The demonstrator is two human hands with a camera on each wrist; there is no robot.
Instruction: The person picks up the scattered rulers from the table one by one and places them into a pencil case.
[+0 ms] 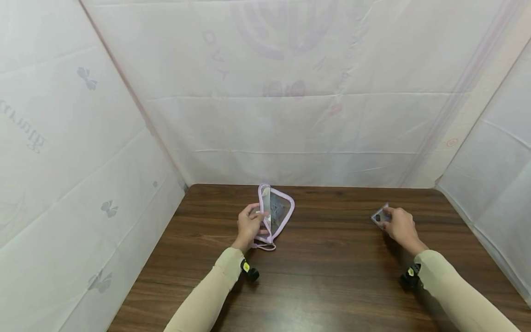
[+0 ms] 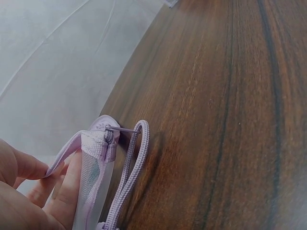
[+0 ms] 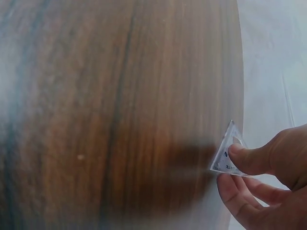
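A see-through zip pouch with lilac edging stands out over the left-middle of the table. My left hand pinches one edge of its trim between thumb and finger, with other fingers at the opening. Close up in the left wrist view, the mesh side, zip end and cord loop of the pouch show. My right hand, farther right, pinches a small clear plastic piece with dark printing. In the right wrist view one pointed corner of that piece sticks out past the thumb; the rest is hidden by the fingers.
Beneath both hands lies a dark brown wood-grain table. White printed sheeting hangs behind the table's far edge and along both sides. Each wrist wears a small black camera, such as the left camera.
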